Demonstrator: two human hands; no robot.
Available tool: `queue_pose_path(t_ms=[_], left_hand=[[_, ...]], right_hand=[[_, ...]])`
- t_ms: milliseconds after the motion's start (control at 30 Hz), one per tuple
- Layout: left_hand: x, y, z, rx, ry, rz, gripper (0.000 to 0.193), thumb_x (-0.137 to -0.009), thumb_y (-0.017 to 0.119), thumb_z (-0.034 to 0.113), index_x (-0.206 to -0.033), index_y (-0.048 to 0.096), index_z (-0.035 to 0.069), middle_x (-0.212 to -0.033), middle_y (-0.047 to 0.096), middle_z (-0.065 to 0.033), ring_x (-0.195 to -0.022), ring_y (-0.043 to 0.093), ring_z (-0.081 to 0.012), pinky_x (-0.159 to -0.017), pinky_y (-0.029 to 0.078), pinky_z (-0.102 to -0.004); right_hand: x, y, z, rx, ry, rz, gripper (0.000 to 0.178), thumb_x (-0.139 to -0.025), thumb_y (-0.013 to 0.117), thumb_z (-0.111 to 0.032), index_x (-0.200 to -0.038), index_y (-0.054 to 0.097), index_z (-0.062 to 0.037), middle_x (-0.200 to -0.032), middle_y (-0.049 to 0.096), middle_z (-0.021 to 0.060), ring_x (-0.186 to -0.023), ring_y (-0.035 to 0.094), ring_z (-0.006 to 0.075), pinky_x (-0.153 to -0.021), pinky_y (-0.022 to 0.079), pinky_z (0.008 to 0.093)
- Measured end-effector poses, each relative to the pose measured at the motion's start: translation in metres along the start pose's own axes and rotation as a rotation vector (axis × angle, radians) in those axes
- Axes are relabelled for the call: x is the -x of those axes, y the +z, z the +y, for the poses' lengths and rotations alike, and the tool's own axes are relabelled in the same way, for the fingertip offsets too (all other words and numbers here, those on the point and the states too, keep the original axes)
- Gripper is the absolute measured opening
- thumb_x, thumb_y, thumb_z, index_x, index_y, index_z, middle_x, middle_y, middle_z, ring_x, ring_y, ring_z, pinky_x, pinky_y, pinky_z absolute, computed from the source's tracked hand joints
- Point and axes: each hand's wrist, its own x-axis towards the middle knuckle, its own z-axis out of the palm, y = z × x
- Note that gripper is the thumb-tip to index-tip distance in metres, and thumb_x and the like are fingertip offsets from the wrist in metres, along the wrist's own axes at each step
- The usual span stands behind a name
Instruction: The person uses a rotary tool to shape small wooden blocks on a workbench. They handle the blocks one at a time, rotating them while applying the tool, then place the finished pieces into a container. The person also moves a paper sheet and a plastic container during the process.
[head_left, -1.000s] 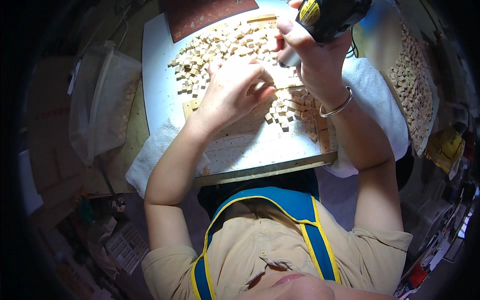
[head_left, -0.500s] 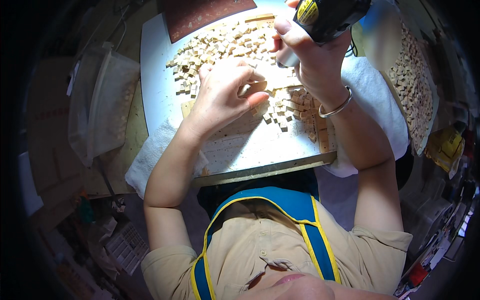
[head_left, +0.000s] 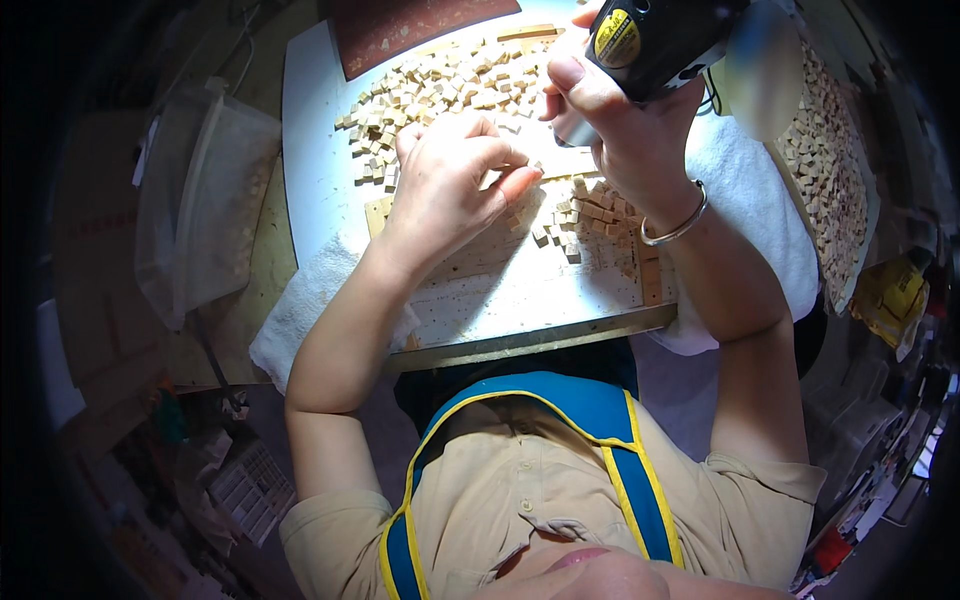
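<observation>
My left hand (head_left: 455, 180) is closed in a pinch over the white board (head_left: 470, 300), thumb and forefinger meeting on a small pale piece that looks like a wooden cube, mostly hidden by glare. Beyond and around it lies a heap of small wooden cubes (head_left: 440, 95). A smaller group of cubes (head_left: 595, 207) sits to its right, near a wooden strip (head_left: 650, 275). My right hand (head_left: 640, 130), with a bangle at the wrist, grips a black handheld tool (head_left: 665, 45) bearing a yellow label. The tool's lower end is over the board; its exact kind is unclear.
A reddish-brown slab (head_left: 420, 30) lies at the board's far edge. White towels (head_left: 325, 310) drape both near sides. On the right stands a tray heaped with cubes (head_left: 825, 165); on the left, a translucent plastic bin (head_left: 200, 200). A yellow bag (head_left: 890, 300) sits far right.
The thumb and forefinger of my left hand have come together from a wider gap. My right hand and the black tool have shifted only slightly, the tool a little nearer.
</observation>
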Motion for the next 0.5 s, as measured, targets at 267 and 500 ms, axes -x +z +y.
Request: queue_pose_path(t_ms=[267, 500], left_hand=[[-0.001, -0.001, 0.002, -0.047, 0.093, 0.033, 0.014, -0.081, 0.083, 0.025, -0.092, 0.076, 0.018, -0.088, 0.065, 0.0021, -0.089, 0.062, -0.0178, -0.082, 0.034, -0.0399], [-0.005, 0.006, 0.003, 0.044, -0.003, -0.002, 0.021, -0.077, 0.086, 0.028, -0.092, 0.073, 0.019, -0.088, 0.063, 0.0028, -0.092, 0.061, -0.0189, -0.082, 0.034, -0.0419]], right_hand=[[0.0, -0.005, 0.013, -0.062, -0.064, -0.035, 0.049, -0.08, 0.083, 0.0, -0.121, 0.058, -0.001, -0.099, 0.065, 0.0028, -0.087, 0.066, 0.0118, -0.077, 0.057, 0.0286], [0.003, -0.008, 0.016, -0.077, -0.061, -0.079, 0.054, -0.078, 0.085, -0.002, -0.124, 0.057, -0.0008, -0.103, 0.065, 0.003, -0.091, 0.066, 0.0112, -0.079, 0.057, 0.029]])
